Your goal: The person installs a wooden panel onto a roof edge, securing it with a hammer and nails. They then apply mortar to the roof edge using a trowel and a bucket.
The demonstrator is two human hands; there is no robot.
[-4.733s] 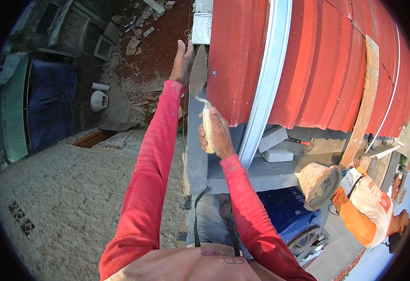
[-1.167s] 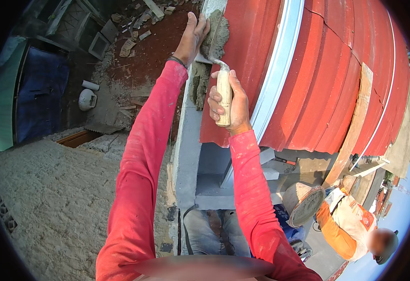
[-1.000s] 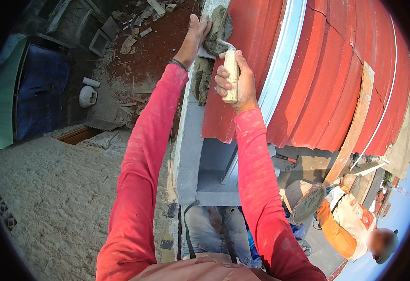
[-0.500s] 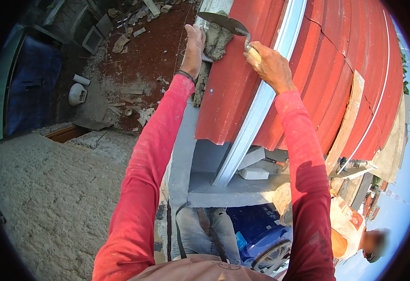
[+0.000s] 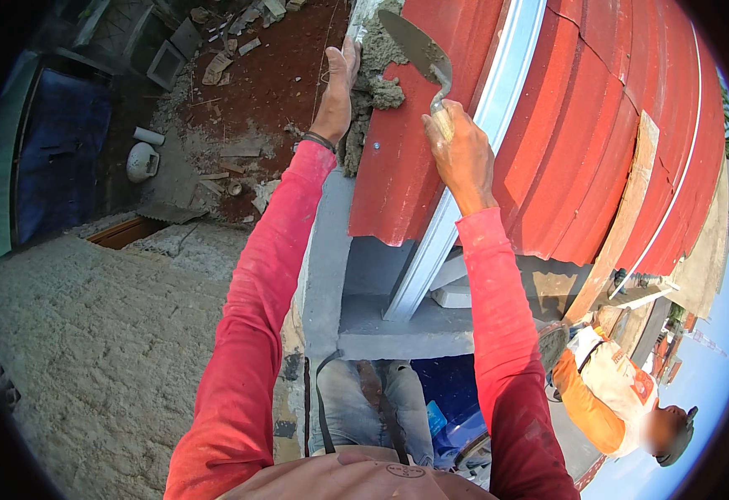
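Note:
My right hand (image 5: 462, 150) grips the wooden handle of a pointing trowel (image 5: 418, 46). Its metal blade reaches up and left, over the edge of the red corrugated roof sheet (image 5: 402, 158). Wet grey mortar (image 5: 381, 71) lies in rough lumps between the roof sheet and the top of the wall, just left of the blade. Along the outer side of this mortar stands my left hand (image 5: 337, 92), palm toward it, fingers stretched upward and holding nothing. A dark band circles the left wrist.
A pale metal channel (image 5: 473, 150) crosses the roof lengthwise. A wooden plank (image 5: 618, 217) leans on the sheets at right. Below left lies a yard with rubble (image 5: 243, 50) and a white rounded object (image 5: 141, 162). At lower right, another person (image 5: 610, 383) stands near a blue container (image 5: 456, 433).
The trowel blade has tilted more upright as my right hand came down and left. The mortar under it is spread further up the wall edge. The other person's body shows more fully.

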